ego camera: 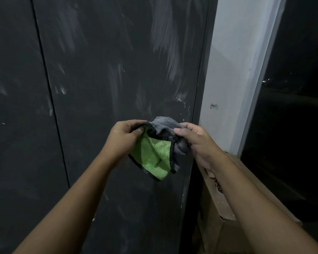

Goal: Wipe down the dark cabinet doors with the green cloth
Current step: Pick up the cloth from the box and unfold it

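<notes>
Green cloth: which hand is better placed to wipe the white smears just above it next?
Probably the right hand: it holds the bunched part of the green cloth, directly below the white smears near the cabinet door's right edge. The left hand only pinches an edge.

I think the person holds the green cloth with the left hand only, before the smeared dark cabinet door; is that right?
Not quite: the head view shows the left hand and the right hand both gripping the green cloth before the smeared dark cabinet door.
</notes>
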The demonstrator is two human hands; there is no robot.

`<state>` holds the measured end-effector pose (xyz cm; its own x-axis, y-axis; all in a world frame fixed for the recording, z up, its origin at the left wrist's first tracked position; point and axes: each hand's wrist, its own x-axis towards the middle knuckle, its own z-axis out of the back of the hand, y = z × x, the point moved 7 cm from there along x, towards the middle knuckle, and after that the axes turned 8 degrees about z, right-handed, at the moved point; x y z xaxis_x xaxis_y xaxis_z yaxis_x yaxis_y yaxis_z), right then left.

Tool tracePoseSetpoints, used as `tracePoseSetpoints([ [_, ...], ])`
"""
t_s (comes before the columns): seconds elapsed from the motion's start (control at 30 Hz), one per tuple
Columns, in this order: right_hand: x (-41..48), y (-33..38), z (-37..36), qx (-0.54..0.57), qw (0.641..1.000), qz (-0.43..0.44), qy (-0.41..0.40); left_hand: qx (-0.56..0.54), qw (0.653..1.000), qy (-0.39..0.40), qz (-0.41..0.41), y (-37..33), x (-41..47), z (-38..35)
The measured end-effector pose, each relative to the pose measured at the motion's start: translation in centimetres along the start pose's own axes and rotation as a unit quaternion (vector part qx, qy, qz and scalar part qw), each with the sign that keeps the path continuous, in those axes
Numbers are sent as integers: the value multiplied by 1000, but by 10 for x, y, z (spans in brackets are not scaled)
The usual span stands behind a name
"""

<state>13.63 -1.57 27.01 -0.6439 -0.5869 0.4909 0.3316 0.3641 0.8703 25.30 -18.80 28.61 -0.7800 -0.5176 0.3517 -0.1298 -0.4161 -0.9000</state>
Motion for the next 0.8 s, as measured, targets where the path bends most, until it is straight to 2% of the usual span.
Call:
tracePoseSetpoints([
  [0.17,0,-1,2,-148,985,13,-84,71,992,-75,-79,-19,2,19],
  [0.23,-5,-7,8,-270,958,-20,-93,97,987,-84,-99,-26,1,22],
  [0.3,-11,-6,5,-388,917,-32,-84,96,990,-54,-91,-30,4,21],
  [0.37,-16,6,-11,-379,921,27,-84,95,992,-10,-79,-33,9,15],
  [0.43,-19,13,-35,-282,954,76,-60,134,987,10,-88,-36,11,7],
  [0.5,-20,9,-53,-226,971,66,-36,177,978,14,-111,-40,11,-1],
  [0.6,-16,0,-57,-300,950,60,-66,182,975,8,-127,-45,11,-3],
  [0.8,-13,13,-56,-358,922,109,-101,220,965,7,-142,-49,15,9],
])
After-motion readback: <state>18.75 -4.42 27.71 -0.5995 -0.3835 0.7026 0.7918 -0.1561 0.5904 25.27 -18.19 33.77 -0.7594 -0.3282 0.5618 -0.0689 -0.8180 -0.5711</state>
